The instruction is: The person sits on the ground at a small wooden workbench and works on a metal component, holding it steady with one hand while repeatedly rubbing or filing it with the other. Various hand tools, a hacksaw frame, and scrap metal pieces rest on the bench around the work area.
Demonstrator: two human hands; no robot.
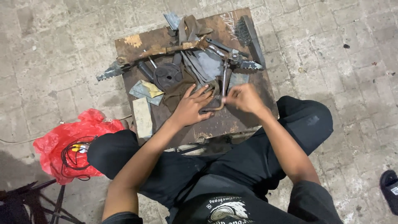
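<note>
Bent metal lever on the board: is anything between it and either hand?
Nothing visible. The right hand pinches the bent metal lever at its lower bend, and the left hand lies flat beside it on the brown cloth.

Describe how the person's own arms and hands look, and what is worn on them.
Both the left hand and the right hand are bare: no gloves, and no rings, watch or wristband that I can make out. The forearms are uncovered right down to the bottom edge of the picture, so no sleeves reach them. The person wears a black shirt with a white print and black trousers.
</note>
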